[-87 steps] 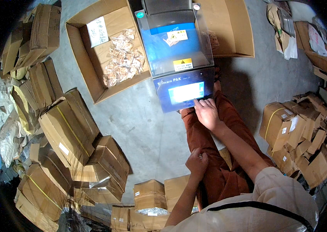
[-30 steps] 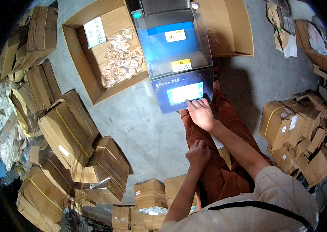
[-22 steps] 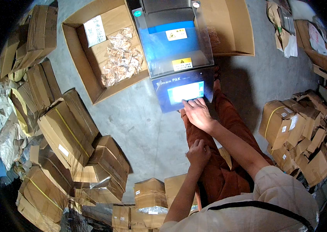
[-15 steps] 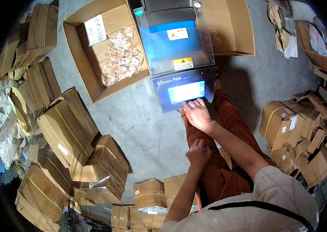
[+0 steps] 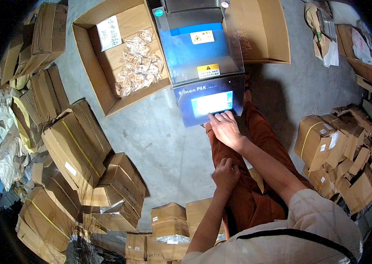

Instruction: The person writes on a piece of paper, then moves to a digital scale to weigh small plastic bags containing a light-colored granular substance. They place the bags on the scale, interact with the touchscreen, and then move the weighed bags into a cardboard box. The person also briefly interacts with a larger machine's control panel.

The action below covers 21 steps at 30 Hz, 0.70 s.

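In front of me stands a blue and black packing machine (image 5: 208,57) with a clear cover and a lit touch screen (image 5: 212,104) on its front panel. My right hand (image 5: 225,130) reaches to the lower edge of that screen, fingers stretched out and fingertips at the panel, with nothing held. Curled on my thigh, over the rust-brown trousers (image 5: 267,204), my left hand (image 5: 225,173) is closed; no object shows in it. To the machine's left, an open cardboard box (image 5: 126,103) holds a heap of small clear packets (image 5: 139,66) with brownish contents.
Another open carton (image 5: 265,31) sits behind the machine's right side, with brownish pieces inside. Strapped cartons (image 5: 78,147) are stacked at left, and more cartons (image 5: 318,136) at right. Smaller boxes (image 5: 170,220) stand near my left elbow. Grey floor (image 5: 151,141) lies between.
My right hand stays at the screen's lower edge, its fingers shifting only very slightly. The left hand and the packets stay in place.
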Available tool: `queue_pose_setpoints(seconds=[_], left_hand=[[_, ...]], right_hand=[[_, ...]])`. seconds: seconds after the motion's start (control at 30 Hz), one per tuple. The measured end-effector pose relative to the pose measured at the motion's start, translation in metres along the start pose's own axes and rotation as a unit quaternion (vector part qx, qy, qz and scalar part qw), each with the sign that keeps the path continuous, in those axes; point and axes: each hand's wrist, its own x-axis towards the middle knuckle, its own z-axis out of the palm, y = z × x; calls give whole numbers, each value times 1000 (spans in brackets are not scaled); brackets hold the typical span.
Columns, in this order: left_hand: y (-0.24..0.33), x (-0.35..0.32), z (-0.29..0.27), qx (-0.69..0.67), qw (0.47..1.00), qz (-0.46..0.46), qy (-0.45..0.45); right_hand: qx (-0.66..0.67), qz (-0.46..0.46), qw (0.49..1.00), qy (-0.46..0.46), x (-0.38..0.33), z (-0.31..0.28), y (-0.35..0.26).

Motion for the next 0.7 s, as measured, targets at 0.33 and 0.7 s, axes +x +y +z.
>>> queue_pose_setpoints(seconds=[0.33, 0.7], left_hand=[[1, -6, 3, 23, 1000, -20, 6], [-5, -4, 8, -5, 1000, -20, 10]], right_hand=[[2, 37, 999, 3, -11, 12, 12], [63, 19, 998, 25, 2, 12, 0]])
